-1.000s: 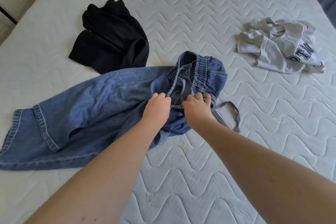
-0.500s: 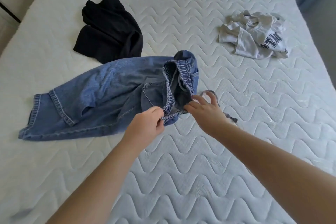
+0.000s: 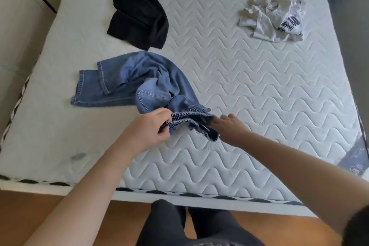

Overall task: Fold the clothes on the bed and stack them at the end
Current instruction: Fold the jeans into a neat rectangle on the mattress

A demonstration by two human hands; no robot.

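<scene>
Blue jeans [image 3: 139, 82] lie bunched on the white quilted mattress [image 3: 249, 90], legs trailing to the left. My left hand [image 3: 151, 126] grips the elastic waistband at its left end and lifts it off the bed. My right hand [image 3: 229, 128] is at the waistband's right end, partly tucked under the fabric, with its fingers stretched forward; I cannot tell whether it holds the cloth. A crumpled black garment [image 3: 139, 18] lies further back on the left. A white shirt with dark lettering [image 3: 275, 20] lies crumpled at the back right.
The mattress's near edge [image 3: 179, 193] runs across the lower frame, with wooden floor [image 3: 30, 215] below it and my dark-clad legs [image 3: 179, 225] standing against it. A pale wall [image 3: 20, 36] borders the bed on the left. A grey fabric patch [image 3: 357, 156] sits at the right edge.
The jeans have been dragged toward the near edge of the bed and bunched up. Both hands have pulled back with the waistband, and the view has drawn back to show the floor.
</scene>
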